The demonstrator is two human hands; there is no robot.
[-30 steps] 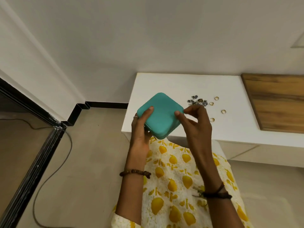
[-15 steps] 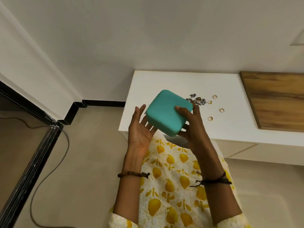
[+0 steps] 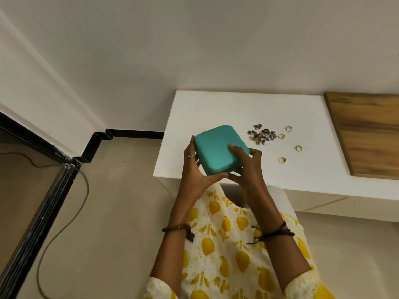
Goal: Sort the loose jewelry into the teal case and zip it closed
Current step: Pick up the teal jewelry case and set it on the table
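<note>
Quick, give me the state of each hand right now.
Left hand: holds the closed teal case by its left side and near edge.
Right hand: grips the case's right side, thumb on the lid.

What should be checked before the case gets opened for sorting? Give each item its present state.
1. Teal case held securely: ok, left hand and right hand both grip it.
2. Case closed, lid up: ok.
3. Zipper pull located: cannot tell, hidden from the head view.
4. Case set down on the white table: not ok, it looks held above the near edge.
5. Jewelry within view: ok, tangled pile and four gold rings, nearest, lie right of the case.
6. Pile untangled: not ok.
</note>
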